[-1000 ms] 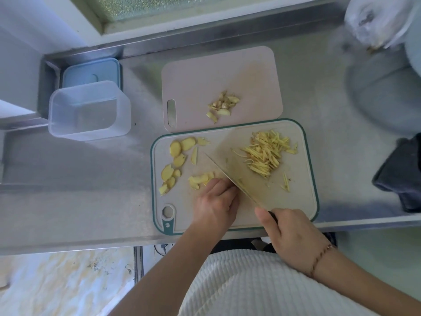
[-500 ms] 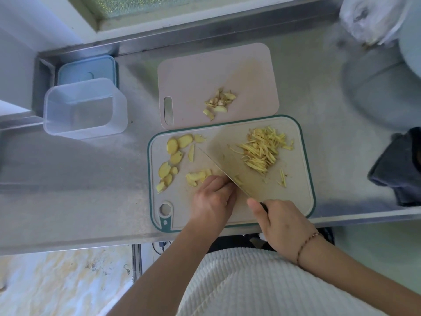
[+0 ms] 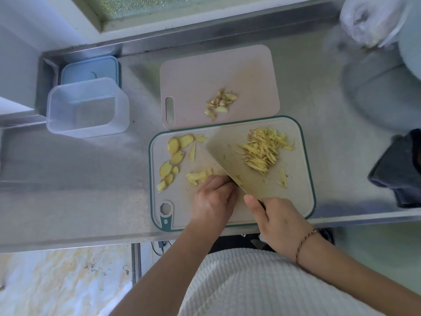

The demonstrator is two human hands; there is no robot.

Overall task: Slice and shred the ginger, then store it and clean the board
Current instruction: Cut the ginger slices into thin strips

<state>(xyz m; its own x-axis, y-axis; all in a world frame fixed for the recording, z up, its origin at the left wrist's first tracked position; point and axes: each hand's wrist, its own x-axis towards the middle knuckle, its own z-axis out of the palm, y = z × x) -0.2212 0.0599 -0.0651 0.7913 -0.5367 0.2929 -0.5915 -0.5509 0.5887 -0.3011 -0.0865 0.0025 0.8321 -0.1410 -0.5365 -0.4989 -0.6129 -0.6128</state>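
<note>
— So, your counter (image 3: 68, 190)?
— Steel, window (image 3: 159, 5) far. Board (image 3: 300, 201) near, shreds (image 3: 262, 151) right.
— Hands?
— Your right hand (image 3: 280, 224) grips the knife (image 3: 230, 160); left hand (image 3: 214, 199) curls onto slices (image 3: 199, 176). Blade's flatter than before.

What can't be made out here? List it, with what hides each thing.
- Ginger being cut: head view, hidden under the left hand and the knife blade.
- Knife handle: covered by the right hand.
- Bag at top right: blurred and cut off by the frame edge, contents unclear.
- Dark cloth: cut off by the right edge.
- Blue lid: partly hidden behind the clear box.
</note>
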